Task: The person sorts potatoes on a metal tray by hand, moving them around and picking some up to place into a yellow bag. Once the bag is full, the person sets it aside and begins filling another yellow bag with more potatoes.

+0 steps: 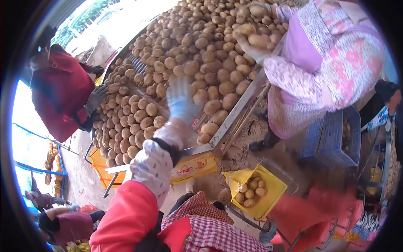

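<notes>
My left hand [180, 101], in a pale blue glove, reaches over a sorting table heaped with potatoes [145, 122]. Its fingers are stretched out flat over the pile and smeared by motion; nothing shows in its grasp. Low in view, my gloved right hand [268, 235] is at the black-gripped metal handle [265, 227], with its fingers partly hidden and seemingly closed round it. Beside this handle, a yellow bag [270, 193] hangs with its mouth open, holding several potatoes [250, 190].
The table's metal rim [237, 122] slants down the right side. A co-worker in floral sleeves [336, 71] handles potatoes at right; another in a red top [63, 90] stands at left. Blue crates [336, 138] and red chairs [310, 214] are on the right. A printed potato bag [195, 168] lies below the rim.
</notes>
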Demonstrator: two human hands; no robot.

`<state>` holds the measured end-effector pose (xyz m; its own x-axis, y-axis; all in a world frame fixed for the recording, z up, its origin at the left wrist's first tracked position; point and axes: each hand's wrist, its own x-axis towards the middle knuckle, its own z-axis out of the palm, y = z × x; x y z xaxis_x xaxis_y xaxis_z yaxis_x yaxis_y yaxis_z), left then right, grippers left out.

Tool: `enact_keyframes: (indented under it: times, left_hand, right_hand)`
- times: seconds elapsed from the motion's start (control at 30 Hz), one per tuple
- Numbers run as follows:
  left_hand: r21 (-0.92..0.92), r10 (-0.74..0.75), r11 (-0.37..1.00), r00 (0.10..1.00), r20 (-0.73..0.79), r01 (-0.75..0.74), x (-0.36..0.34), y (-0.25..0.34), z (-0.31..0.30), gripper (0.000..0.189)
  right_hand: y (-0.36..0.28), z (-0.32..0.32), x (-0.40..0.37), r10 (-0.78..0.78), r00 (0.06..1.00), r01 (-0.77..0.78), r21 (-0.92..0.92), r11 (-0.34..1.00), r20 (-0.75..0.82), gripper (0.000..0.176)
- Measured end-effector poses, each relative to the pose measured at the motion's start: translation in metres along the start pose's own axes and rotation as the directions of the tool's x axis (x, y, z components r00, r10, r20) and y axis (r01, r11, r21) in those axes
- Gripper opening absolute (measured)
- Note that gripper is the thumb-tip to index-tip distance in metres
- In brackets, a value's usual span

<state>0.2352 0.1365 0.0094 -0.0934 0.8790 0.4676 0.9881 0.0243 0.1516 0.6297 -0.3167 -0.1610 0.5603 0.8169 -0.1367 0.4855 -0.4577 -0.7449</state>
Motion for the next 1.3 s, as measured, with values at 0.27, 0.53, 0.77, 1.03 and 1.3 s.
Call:
enact_keyframes:
  times: [0.27, 0.53, 0.77, 1.03, 1.3]
  left_hand:
    - [0.215, -0.174, 0.976, 0.729, 0.662, 0.036, -0.014, -0.051, -0.087, 0.056]
    - [-0.617, 0.716, 0.595, 0.688, 0.115, -0.515, -0.025, -0.003, -0.063, 0.028]
    - [-0.415, 0.445, 0.882, -0.105, 0.889, 0.223, -0.182, 0.107, -0.017, 0.090]
    - [-0.359, 0.362, 0.926, -0.009, 0.932, 0.114, -0.243, 0.127, 0.048, 0.070]
    - [-0.369, 0.367, 0.929, -0.046, 0.929, -0.044, -0.236, 0.135, 0.052, 0.062]
  right_hand:
    - [0.035, -0.001, 0.008, -0.134, 0.990, 0.137, -0.111, 0.984, 0.035, 0.020]
    - [-0.009, 0.009, -0.010, 0.068, 0.995, -0.071, -0.042, 0.997, -0.070, 0.028]
    - [0.012, 0.018, -0.005, -0.039, 0.978, 0.017, -0.112, 0.994, -0.205, 0.022]
    - [0.003, 0.034, -0.014, 0.091, 0.916, -0.137, -0.092, 0.986, -0.390, 0.022]
    - [-0.008, 0.053, -0.017, 0.002, 0.850, -0.003, -0.001, 1.000, -0.527, 0.023]
